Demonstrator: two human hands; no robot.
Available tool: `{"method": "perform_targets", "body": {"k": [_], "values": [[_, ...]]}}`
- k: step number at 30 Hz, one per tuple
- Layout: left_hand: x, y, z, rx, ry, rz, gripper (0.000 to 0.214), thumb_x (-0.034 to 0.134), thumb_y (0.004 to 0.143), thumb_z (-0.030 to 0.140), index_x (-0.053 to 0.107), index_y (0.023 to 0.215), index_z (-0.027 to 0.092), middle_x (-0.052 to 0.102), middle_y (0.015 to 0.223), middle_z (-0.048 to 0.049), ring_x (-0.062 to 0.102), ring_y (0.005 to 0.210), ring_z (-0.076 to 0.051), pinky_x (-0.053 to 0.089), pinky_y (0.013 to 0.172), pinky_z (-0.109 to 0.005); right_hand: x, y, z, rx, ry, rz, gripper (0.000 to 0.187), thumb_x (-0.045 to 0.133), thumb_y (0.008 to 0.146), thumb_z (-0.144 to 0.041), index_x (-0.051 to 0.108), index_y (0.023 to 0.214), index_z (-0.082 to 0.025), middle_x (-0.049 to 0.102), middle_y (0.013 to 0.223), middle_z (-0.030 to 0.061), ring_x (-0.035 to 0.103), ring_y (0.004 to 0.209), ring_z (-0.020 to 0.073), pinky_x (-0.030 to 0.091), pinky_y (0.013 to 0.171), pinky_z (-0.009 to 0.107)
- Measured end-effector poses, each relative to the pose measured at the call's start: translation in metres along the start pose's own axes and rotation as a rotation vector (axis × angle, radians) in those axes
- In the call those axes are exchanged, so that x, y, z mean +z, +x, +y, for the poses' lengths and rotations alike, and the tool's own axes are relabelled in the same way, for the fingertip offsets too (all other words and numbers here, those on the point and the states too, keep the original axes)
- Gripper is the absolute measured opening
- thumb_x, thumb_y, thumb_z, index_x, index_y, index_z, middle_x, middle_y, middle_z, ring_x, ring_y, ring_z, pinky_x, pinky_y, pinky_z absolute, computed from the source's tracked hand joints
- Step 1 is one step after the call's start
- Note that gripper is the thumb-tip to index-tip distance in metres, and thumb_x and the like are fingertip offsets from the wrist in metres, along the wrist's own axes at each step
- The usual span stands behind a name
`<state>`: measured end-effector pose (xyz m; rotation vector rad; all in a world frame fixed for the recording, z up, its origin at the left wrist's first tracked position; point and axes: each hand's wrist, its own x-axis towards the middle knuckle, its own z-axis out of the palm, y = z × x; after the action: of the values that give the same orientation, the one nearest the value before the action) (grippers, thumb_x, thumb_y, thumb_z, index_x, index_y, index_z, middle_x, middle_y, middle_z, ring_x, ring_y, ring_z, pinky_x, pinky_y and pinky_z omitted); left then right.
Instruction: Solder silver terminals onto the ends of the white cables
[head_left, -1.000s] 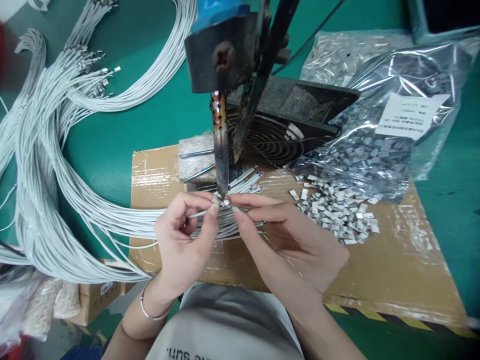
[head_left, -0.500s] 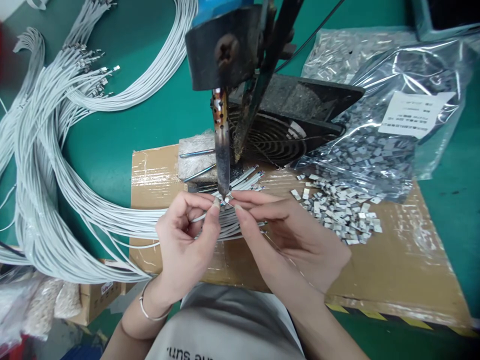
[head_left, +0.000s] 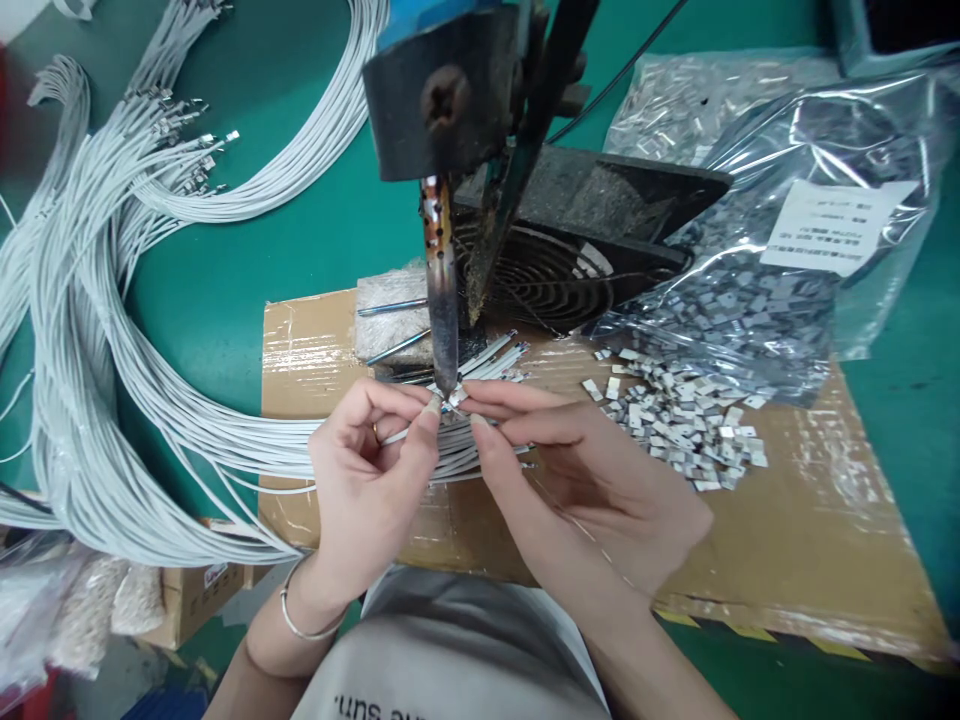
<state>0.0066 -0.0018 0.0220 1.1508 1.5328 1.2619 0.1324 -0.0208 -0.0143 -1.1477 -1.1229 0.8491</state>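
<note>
Under the tip of an upright soldering iron (head_left: 442, 300), my two hands meet with their fingertips almost touching. My left hand (head_left: 379, 475) is closed in a pinch on a white cable (head_left: 394, 437) near its end. A small silvery metal tab (head_left: 457, 396) sits at the cable's end, right by the iron's tip. My right hand (head_left: 577, 470) pinches a thin solder wire (head_left: 592, 535), which trails back across the palm. Whether the right fingers also touch the tab cannot be made out. Behind the hands lies a bundle of white cables (head_left: 285, 447).
A loose pile of metal tabs (head_left: 675, 425) lies on the cardboard (head_left: 795, 540) at right, beside a plastic bag (head_left: 885, 300) of more tabs. A black fan (head_left: 555, 285) stands behind the iron. Long white cables (head_left: 82, 400) cover the left side.
Both hands stay at the iron's tip with only slight shifts. The metal tab shows a little more clearly between the fingertips, and the view has moved slightly.
</note>
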Motion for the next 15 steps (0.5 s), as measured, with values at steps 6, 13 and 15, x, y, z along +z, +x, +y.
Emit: {"method": "perform_targets", "body": {"k": [6,13,15], "values": [[-0.0004,0.0005,-0.0008,-0.007,-0.01,-0.004,0.017,0.08,0.086,0.008,0.073,0.074,0.018,0.08,0.08,-0.0004,0.065,0.062,-0.007,0.047,0.051,-0.014,-0.0009,-0.0011,0.0,-0.014,0.028,-0.012,0.026,0.076,0.088,0.001,0.072,0.093,-0.023,0.085,0.117,0.0041,0.084,0.1,0.0189,0.07,0.092,0.032],[-0.0002,0.0009,-0.0012,-0.006,-0.016,-0.003,0.017,0.08,0.086,0.008,0.074,0.074,0.018,0.08,0.081,-0.0013,0.069,0.065,-0.009,0.05,0.054,-0.016,-0.0007,-0.001,-0.0001,-0.022,0.029,-0.008,0.028,0.076,0.087,0.003,0.073,0.094,-0.023,0.085,0.117,0.0042,0.084,0.101,0.0189,0.069,0.094,0.032],[-0.0003,0.0012,-0.0011,-0.004,-0.016,0.0,0.017,0.08,0.086,0.008,0.073,0.074,0.019,0.08,0.08,-0.0017,0.069,0.065,-0.01,0.05,0.054,-0.017,-0.0005,-0.0004,-0.0004,-0.024,0.024,-0.006,0.027,0.075,0.087,0.002,0.073,0.094,-0.024,0.085,0.116,0.0047,0.084,0.101,0.0197,0.069,0.093,0.033]]}}
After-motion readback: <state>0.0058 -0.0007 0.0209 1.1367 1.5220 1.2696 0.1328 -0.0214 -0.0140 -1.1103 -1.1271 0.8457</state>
